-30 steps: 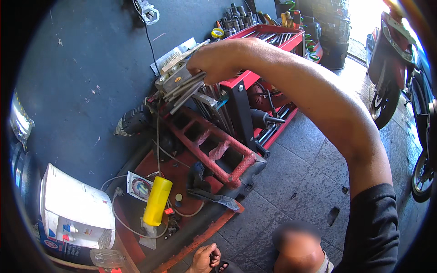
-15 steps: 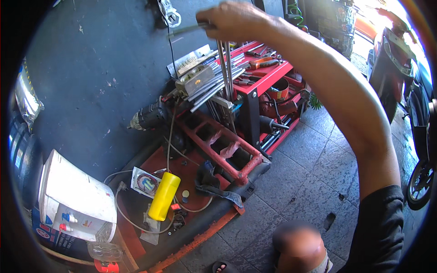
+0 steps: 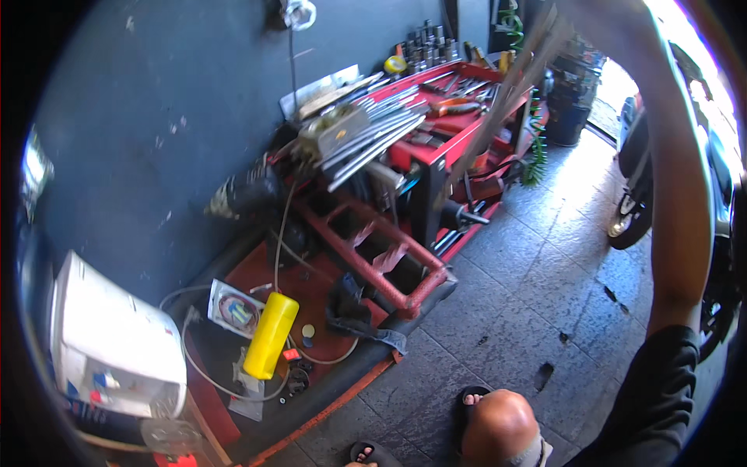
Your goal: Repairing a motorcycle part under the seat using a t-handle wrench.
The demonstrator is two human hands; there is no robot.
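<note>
High at the top right, my right hand [image 3: 597, 11] is partly cut off by the upper edge and smeared by motion. Long thin metal rods [image 3: 510, 97] slant down and left from it, past the front of a red tool cart [image 3: 461, 138]; their exact kind is too blurred to tell. On the cart's near end lies a stack of silver metal bars [image 3: 383, 144] beside a grey metal block [image 3: 334, 131]. Pliers with orange handles [image 3: 455, 107] rest among other tools on the cart top. My left hand is out of view.
A red ladder-like frame [image 3: 372, 249] lies on a low platform with a yellow cylinder [image 3: 270, 335] and a looped cable. A power drill [image 3: 245, 193] stands by the wall. White bucket [image 3: 117, 335] at left, motorcycle wheel [image 3: 632, 216] at right, tiled floor [image 3: 498, 311] between.
My right hand has swung from above the near end of the cart to the upper right, carrying the rods. They were upright and now slant. The view has shifted slightly.
</note>
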